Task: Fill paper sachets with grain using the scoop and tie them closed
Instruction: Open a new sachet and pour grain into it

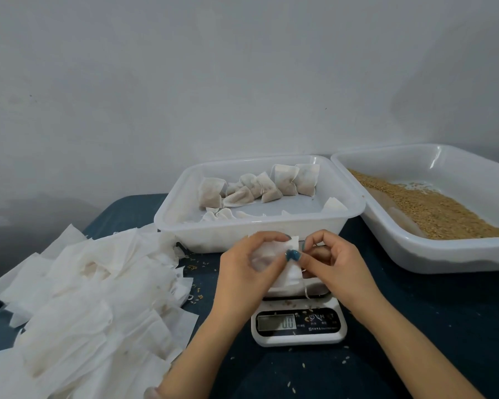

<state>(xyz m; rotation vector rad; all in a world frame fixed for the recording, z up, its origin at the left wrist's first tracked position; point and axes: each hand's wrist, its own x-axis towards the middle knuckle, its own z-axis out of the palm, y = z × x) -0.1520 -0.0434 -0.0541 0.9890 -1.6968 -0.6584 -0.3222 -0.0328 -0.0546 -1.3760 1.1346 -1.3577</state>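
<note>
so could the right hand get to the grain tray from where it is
Probably yes: the grain tray sits open just to the right of the right hand, with nothing standing between. But that hand pinches the sachet together with the left hand, so it must let go first.

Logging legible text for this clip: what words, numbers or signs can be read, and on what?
"00", any decimal point unclear: display of the scale.
"M", beside a power symbol: the scale's buttons.
Small print under the buttons: too small to read.
Sachet: no print visible.
</note>
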